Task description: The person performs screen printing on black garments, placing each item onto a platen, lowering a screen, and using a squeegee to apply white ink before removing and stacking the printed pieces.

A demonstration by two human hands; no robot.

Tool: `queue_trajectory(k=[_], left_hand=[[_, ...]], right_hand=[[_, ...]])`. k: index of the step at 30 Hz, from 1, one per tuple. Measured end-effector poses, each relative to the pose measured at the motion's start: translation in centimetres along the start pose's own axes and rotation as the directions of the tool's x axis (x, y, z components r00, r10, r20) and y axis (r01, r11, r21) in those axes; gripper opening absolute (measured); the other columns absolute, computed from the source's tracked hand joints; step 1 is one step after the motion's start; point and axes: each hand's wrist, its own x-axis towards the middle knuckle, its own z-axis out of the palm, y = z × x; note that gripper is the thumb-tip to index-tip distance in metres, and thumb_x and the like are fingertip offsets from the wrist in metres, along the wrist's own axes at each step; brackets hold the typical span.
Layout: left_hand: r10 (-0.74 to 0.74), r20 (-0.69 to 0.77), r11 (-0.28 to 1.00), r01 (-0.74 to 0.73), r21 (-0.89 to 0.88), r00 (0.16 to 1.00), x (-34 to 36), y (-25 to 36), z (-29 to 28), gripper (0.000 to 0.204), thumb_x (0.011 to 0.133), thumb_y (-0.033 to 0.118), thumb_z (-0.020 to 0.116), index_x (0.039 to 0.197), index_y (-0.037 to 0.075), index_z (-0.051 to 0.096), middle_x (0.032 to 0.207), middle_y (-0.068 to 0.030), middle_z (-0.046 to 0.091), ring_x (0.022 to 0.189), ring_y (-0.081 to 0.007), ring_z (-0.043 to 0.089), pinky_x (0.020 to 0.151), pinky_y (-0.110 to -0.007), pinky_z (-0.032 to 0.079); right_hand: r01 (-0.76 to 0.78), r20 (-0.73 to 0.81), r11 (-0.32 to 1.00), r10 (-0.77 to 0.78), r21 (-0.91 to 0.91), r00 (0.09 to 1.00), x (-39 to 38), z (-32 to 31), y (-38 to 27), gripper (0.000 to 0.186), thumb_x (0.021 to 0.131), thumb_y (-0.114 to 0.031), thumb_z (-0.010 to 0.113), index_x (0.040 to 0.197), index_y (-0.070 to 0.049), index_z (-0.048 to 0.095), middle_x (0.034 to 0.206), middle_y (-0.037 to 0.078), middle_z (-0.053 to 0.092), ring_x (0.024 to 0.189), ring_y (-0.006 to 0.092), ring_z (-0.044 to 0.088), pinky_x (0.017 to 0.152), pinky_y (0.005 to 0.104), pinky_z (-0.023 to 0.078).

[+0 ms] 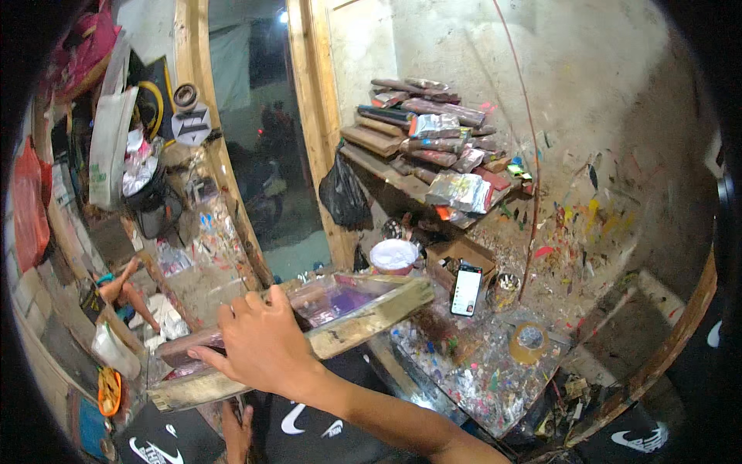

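Observation:
A wooden screen-printing frame [371, 312] with purple-stained mesh [340, 303] slants across the lower middle, its right end farther away. My right hand [267, 344] reaches over its near rail. Its fingers curl over a brown bar that looks like a squeegee [185, 346], lying along the frame; the palm covers the bar's middle. My left hand [236, 433] shows partly below the near rail, thumb and fingers apart and nothing visible in it. Whether it touches the frame's underside I cannot tell. Under the frame lies black fabric [267, 433] with white printed marks.
A paint-spattered table [479, 387] to the right carries a lit phone [466, 289] and a tape roll [529, 342]. Behind are a white tub [393, 255] and a shelf [386, 172] stacked with squeegee-like bars and pouches. At left, a person's bare limbs [131, 298] show.

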Motion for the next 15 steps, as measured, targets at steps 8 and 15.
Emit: queue_trajectory(k=[8,15], left_hand=[[-0.047,-0.105,0.994,0.036,-0.108,0.993,-0.2,-4.3,2.4,0.078,0.1,0.056,0.053,0.148,-0.005,0.044,0.154,-0.027,0.042,0.143,-0.0449,0.036,0.118,-0.049,0.029],[-0.123,0.146,0.988,0.134,-0.071,0.982,0.3,0.0,1.6,0.079,0.099,0.057,0.054,0.146,-0.006,0.046,0.149,-0.0277,0.048,0.138,-0.0438,0.044,0.115,-0.047,0.035]], right_hand=[[-0.05,0.028,0.999,0.049,0.012,0.998,5.6,0.9,0.7,0.065,0.089,-0.064,0.059,0.089,-0.001,0.074,0.08,0.016,0.071,0.082,0.0284,0.068,0.089,0.0441,0.038],[-0.054,0.028,0.995,0.057,-0.084,0.998,6.4,-0.1,2.0,0.064,0.087,-0.066,0.06,0.086,-0.004,0.076,0.08,0.014,0.072,0.082,0.0278,0.07,0.089,0.0455,0.04]])
